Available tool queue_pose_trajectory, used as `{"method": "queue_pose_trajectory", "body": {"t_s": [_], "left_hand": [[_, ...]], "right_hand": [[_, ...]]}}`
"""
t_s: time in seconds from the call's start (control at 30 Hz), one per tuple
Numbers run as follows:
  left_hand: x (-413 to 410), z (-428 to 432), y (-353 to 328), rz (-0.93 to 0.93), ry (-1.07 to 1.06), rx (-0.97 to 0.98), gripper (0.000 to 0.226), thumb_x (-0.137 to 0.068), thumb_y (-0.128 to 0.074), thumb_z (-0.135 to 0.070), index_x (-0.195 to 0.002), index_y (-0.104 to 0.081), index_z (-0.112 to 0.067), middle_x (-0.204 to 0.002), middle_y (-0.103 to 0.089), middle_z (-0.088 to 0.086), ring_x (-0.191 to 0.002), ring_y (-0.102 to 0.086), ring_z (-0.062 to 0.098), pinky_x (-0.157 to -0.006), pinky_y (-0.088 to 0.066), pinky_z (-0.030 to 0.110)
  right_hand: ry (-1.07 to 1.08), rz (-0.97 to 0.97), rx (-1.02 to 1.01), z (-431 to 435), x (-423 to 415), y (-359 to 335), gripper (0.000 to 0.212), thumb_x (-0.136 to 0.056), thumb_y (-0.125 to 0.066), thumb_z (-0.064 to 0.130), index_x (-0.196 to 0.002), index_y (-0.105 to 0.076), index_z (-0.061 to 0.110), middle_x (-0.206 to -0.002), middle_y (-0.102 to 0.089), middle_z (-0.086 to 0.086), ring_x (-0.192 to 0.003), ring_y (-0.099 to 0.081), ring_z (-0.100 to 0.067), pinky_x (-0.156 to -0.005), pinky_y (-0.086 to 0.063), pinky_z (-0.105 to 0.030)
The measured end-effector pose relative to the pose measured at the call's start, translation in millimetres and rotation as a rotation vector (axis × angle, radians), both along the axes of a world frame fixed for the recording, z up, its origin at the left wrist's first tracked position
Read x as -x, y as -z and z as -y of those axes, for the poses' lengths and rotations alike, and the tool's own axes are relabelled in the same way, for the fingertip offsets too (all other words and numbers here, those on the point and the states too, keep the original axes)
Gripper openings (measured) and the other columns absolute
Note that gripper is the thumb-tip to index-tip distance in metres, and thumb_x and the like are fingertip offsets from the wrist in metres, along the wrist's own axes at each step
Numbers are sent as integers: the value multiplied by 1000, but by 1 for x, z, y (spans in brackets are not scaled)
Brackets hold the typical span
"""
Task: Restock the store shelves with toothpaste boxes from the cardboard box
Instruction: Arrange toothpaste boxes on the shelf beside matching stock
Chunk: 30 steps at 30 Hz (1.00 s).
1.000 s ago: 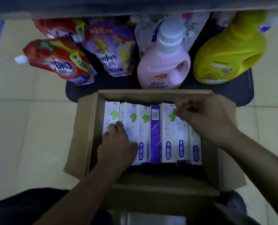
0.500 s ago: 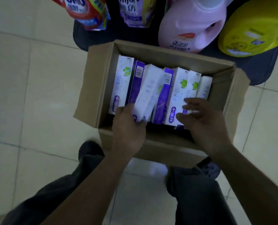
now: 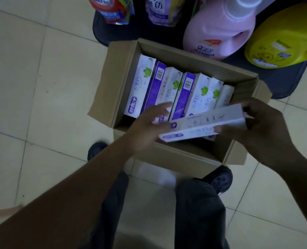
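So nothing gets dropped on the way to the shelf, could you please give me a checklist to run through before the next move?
1. Right hand grips one end of the lifted toothpaste box: ok.
2. Left hand supports the other end: fingers look straight, view blurred, cannot tell.
3. Lifted toothpaste box is above the rim of the cardboard box: ok.
4. One box or two held together: cannot tell.
5. Row of toothpaste boxes stands inside the cardboard box, leaning slightly: ok.
6. Free shelf space for it: out of view, cannot tell.
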<state>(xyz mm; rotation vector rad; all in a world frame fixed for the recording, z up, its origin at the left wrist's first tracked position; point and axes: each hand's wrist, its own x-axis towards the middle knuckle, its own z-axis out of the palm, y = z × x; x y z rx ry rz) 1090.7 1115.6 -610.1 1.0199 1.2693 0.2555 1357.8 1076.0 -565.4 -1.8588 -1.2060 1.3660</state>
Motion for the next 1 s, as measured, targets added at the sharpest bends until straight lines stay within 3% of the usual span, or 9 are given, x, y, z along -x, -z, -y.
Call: {"method": "queue_pose_trajectory", "body": {"t_s": [0.07,0.17,0.23,0.4,0.57,0.67,0.77,0.87,1.0], "left_hand": [[-7,-8,28,-211,-209,93,56,-82,-62,-20,-136,-58,-6,-104,-58,12,-96,-62,17,-85,-51,26],[-26,-4,62,-673,98,140,58,-91,-61,-35,-138,-51,-4,-137,-49,22,-126,-53,39,-110,-42,42],[-47,6,71,-752,163,195,71,-92,-60,-37,-150,-35,-5,-151,-34,18,-139,-39,40,-116,-36,45],[-70,14,86,-837,-41,186,82,-86,-69,-22,-153,-22,-18,-149,-33,20,-134,-45,42,-108,-42,49],[-45,8,74,-769,-141,-23,43,-85,-69,-15,-124,-53,-11,-125,-65,14,-117,-62,36,-99,-51,41],[-17,1,31,-663,-203,-186,26,-86,-72,-21,-110,-65,-13,-109,-69,10,-101,-65,30,-81,-49,29],[28,-4,-37,-471,-292,-354,23,-86,-72,-22,-105,-61,-18,-98,-68,2,-86,-63,11,-73,-46,17],[69,-10,-124,-297,-363,-383,36,-86,-77,-32,-115,-55,-29,-99,-66,-16,-89,-67,10,-76,-55,29],[112,-34,-241,-172,-442,-441,35,-82,-80,-35,-108,-57,-40,-105,-67,-13,-93,-68,8,-75,-56,26]], "right_hand": [[81,111,26,11,-16,0,39,-69,-91,16,-98,-67,25,-96,-71,11,-87,-70,-5,-67,-58,-18],[282,127,69,31,-35,-3,41,-73,-88,17,-108,-65,16,-105,-72,1,-101,-70,-18,-84,-62,-37],[353,127,102,39,-43,-6,43,-74,-87,22,-110,-66,11,-109,-72,-6,-105,-70,-25,-88,-61,-48],[521,-12,153,51,-44,-16,50,-71,-83,27,-114,-64,11,-112,-72,-8,-104,-73,-21,-79,-62,-27],[605,-140,175,43,-33,-28,39,-78,-81,9,-112,-64,4,-110,-75,-15,-104,-74,-28,-85,-62,-36],[602,-169,175,29,-24,-52,35,-83,-78,3,-114,-64,0,-111,-75,-16,-106,-73,-31,-88,-61,-41],[632,-222,142,9,-6,-95,41,-86,-75,-1,-122,-59,-8,-116,-73,-21,-108,-72,-33,-93,-59,-46],[627,-237,98,-13,17,-155,29,-83,-77,6,-110,-67,7,-114,-74,-20,-107,-72,-35,-90,-60,-47],[572,-201,8,-36,57,-253,21,-76,-84,19,-92,-74,29,-104,-77,-12,-96,-76,-29,-63,-61,-38]]}}
